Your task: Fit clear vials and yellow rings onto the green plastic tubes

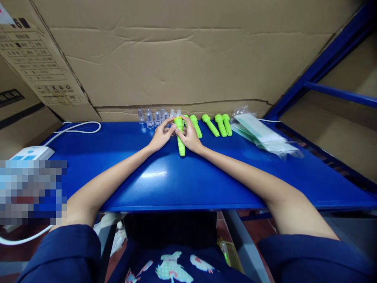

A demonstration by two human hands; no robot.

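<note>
Both hands meet at the far middle of the blue table (165, 181). My left hand (160, 135) and my right hand (190, 137) pinch the top of a bright green plastic piece (180, 143) that lies pointing toward me. Fingers of both hands are closed on its head. Just behind the hands stands a cluster of small clear plastic caps (153, 116). To the right lie several more green pieces (216, 125) in a row.
Clear plastic bags (262, 135) with white contents lie at the right. A white power strip (32, 153) and its cable (78, 127) sit at the left. Cardboard boxes (182, 55) wall off the back. A blue rack frame (330, 59) rises at the right.
</note>
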